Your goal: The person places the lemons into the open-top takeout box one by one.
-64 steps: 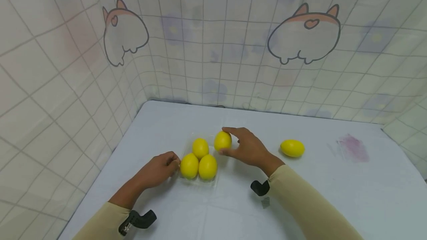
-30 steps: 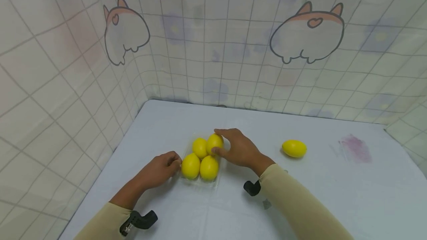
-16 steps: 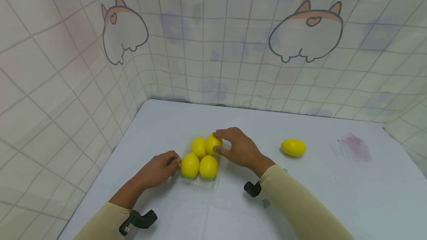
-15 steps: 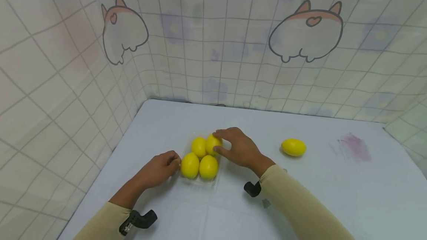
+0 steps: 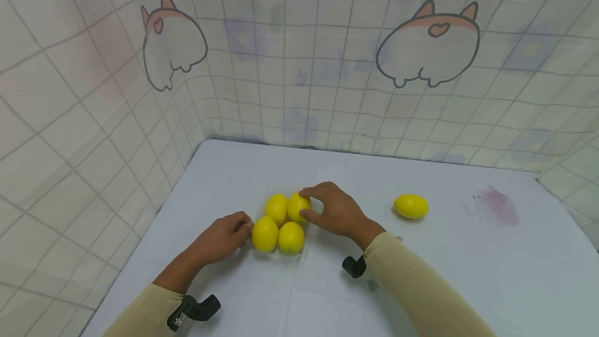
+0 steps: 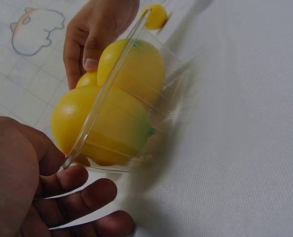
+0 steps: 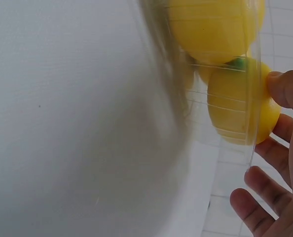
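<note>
A clear plastic box [image 6: 90, 118] on the table holds several yellow lemons, two at the front and two at the back. My left hand [image 5: 228, 238] pinches the box's left rim between thumb and index finger, its other fingers spread below in the left wrist view. At the back right corner, my right hand [image 5: 338, 209] grips a lemon [image 7: 235, 106] between thumb and fingers, and that lemon sits inside the box wall. Beside it are the back left lemon [image 5: 276, 208], the front left lemon [image 5: 265, 234] and the front right lemon [image 5: 291, 238].
Another lemon [image 5: 411, 206] lies on the white table [image 5: 468, 274], to the right of my right hand. A pinkish stain [image 5: 497, 206] marks the cloth farther right. Behind and to the left hangs a checked curtain [image 5: 299, 92] with cartoon animal prints.
My right hand has moved left with its lemon, from beside the box into its back right corner, then slightly down. The front lemons have shifted a little. My left hand has stayed at the rim.
</note>
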